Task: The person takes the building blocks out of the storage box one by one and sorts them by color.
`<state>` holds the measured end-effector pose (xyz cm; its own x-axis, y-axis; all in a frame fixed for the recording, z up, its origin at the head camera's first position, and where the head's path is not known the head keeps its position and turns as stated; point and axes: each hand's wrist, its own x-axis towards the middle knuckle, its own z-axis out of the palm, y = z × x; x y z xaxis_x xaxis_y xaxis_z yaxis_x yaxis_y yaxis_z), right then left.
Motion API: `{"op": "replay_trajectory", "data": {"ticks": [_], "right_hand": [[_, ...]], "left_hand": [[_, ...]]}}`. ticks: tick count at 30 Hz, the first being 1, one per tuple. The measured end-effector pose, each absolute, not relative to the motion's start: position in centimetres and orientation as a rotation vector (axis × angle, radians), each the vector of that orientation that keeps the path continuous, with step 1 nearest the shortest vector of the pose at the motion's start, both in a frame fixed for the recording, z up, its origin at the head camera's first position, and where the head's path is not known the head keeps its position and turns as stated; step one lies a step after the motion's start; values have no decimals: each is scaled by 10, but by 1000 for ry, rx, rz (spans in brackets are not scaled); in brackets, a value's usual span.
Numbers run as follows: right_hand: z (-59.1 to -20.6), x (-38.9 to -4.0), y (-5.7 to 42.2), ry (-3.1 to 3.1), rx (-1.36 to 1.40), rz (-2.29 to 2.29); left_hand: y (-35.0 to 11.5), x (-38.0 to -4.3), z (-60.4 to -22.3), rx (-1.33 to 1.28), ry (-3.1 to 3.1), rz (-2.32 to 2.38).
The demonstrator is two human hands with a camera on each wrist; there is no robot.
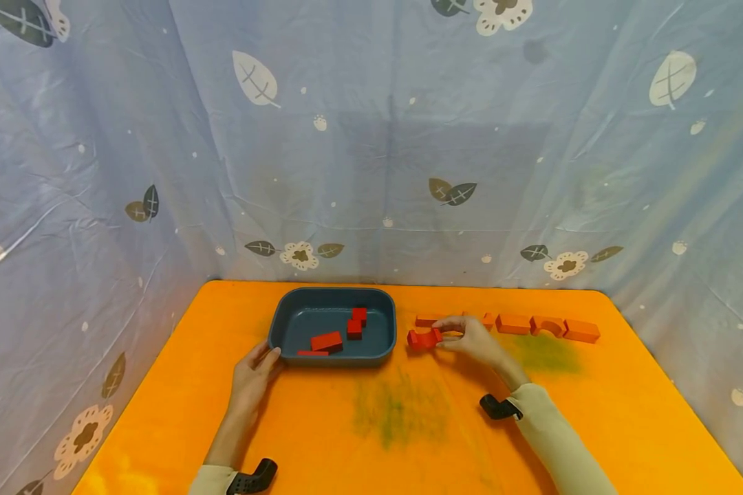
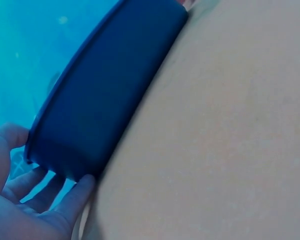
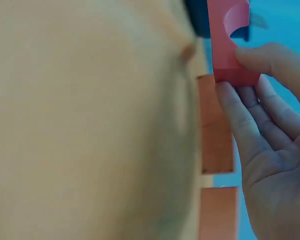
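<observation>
A blue-grey tray stands at the back left of the orange table. My left hand holds its near left corner, the thumb at the rim and the fingers against the outer wall; the left wrist view shows fingertips touching the tray wall. My right hand pinches a red arch block by one end, just right of the tray. In the right wrist view the red block shows its curved cutout, with the thumb on one face and fingers under its end.
Inside the tray lie several red blocks. A row of orange blocks, one with an arch cutout, runs along the back right; my right hand partly hides it. A patterned curtain closes off the back and sides.
</observation>
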<state>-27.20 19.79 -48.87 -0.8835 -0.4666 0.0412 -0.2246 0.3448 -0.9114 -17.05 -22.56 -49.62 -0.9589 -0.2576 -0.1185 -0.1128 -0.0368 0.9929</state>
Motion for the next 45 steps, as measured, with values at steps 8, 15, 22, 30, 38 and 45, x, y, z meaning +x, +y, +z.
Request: {"op": "replay_trajectory", "data": {"ticks": [8, 15, 22, 30, 38, 45], "right_hand": [[-496, -272, 199, 2497, -641, -1372], [-490, -269, 199, 2511, -690, -1298], [-480, -272, 199, 2582, -805, -1265], [-451, -273, 175, 2677, -880, -1296], [-431, -268, 114, 2531, -1102, -1274], [-432, -261, 57, 2589, -1183, -1051]], "left_hand": [[-227, -168, -496, 402, -2099, -2182], [-229, -169, -494, 412, -2098, -2181], [-229, -171, -492, 392, -2097, -2169], [-230, -171, -492, 405, -2115, -2140], [-228, -171, -496, 428, -2099, -2153], [-226, -172, -497, 430, -2109, -2161]]}}
